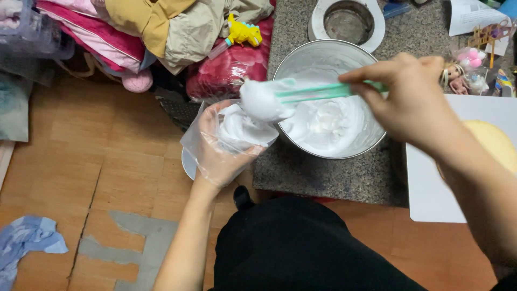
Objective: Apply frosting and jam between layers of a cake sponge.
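Note:
My left hand grips a clear plastic piping bag folded over it, partly filled with white cream. My right hand holds a teal spatula loaded with a lump of white cream, just above the bag's mouth. Behind them a steel mixing bowl with whipped cream sits on a grey stone slab.
A white board with a pale sponge cake lies at the right. A round white-rimmed metal pot stands behind the bowl. Piled clothes, a yellow toy and small dolls surround the slab. A blue cloth lies on the floor.

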